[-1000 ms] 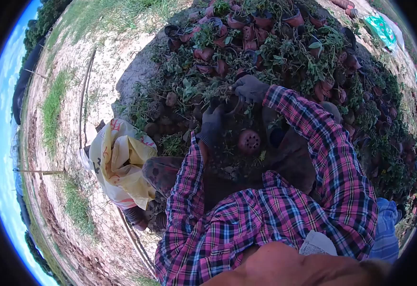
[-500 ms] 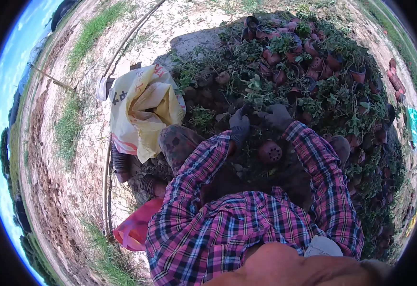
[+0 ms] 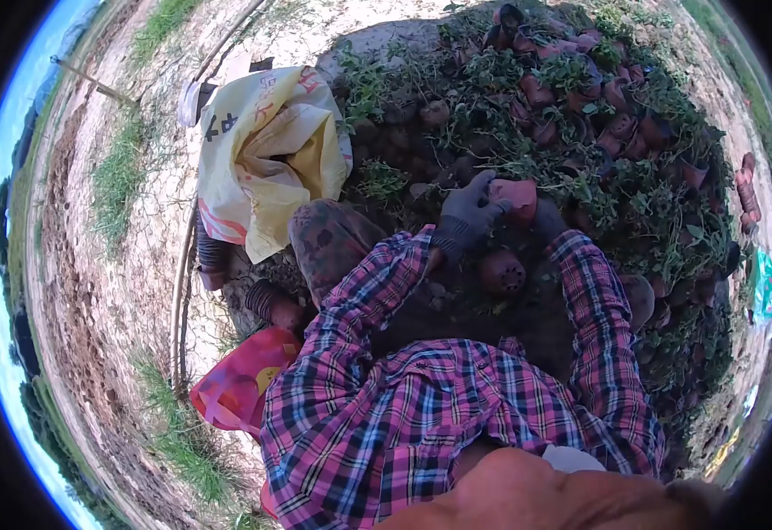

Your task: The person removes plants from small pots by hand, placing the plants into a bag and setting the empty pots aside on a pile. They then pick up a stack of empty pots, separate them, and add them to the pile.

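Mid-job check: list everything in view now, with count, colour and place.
held pot: one, reddish-brown, between the hands
lying pot: one, reddish-brown, on soil below the hands, holed base showing
pot heap: many, reddish-brown, among green weeds, upper right
sack: one, yellow and white, upper left
bag: one, pink-red, lower left
pot stacks: two, brown, below the sack
left hand: one, dark grey glove, gripping the held pot
right hand: one, dark glove, partly hidden behind held pot

Bright daylight falls on pale, dry sandy ground [image 3: 139,291] with tufts of grass [image 3: 117,177]. A thin pipe [image 3: 181,300] lies across it. Blue sky [image 3: 15,97] and dark trees [image 3: 6,247] edge the left. A yellow sack [image 3: 262,150] lies beside a weedy mound [image 3: 660,203].
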A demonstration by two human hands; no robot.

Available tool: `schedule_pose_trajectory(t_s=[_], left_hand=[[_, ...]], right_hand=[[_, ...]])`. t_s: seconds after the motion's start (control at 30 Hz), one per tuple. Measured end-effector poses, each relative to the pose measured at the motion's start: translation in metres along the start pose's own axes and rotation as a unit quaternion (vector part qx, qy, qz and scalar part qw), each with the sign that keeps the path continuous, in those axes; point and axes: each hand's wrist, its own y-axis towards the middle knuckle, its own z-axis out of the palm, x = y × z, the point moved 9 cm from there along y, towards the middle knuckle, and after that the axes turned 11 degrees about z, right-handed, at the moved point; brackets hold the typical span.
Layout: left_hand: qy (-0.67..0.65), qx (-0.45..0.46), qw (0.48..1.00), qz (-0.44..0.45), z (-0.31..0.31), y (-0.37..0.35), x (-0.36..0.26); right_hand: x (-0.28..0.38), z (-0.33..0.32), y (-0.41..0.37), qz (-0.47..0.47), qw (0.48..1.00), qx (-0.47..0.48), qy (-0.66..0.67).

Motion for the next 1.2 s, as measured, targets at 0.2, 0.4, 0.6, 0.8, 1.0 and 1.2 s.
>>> schedule_pose_trajectory(t_s=[0.2, 0.4, 0.6, 0.8, 1.0, 1.2], left_hand=[[-0.246, 0.053, 0.964, 0.085, 0.021, 0.002, -0.005], [-0.086, 0.025, 0.996, -0.018, 0.012, -0.005, -0.007], [-0.260, 0.007, 0.955, -0.140, 0.022, 0.000, 0.047], [-0.252, 0.180, 0.926, -0.214, 0.045, -0.027, 0.020], [-0.292, 0.066, 0.936, -0.188, 0.032, -0.026, 0.022], [0.145, 0.025, 0.984, 0.102, 0.006, -0.006, -0.016]], right_hand=[[0.124, 0.013, -0.042, -0.274, 0.959, 0.006, -0.072], [0.093, 0.014, -0.029, -0.153, 0.988, 0.013, 0.002], [0.101, 0.010, -0.038, -0.132, 0.941, 0.144, 0.277], [0.111, -0.006, -0.049, -0.173, 0.944, 0.098, 0.262], [0.102, -0.011, -0.047, -0.209, 0.974, -0.060, -0.067], [0.105, 0.001, -0.056, -0.167, 0.983, 0.038, 0.061]])
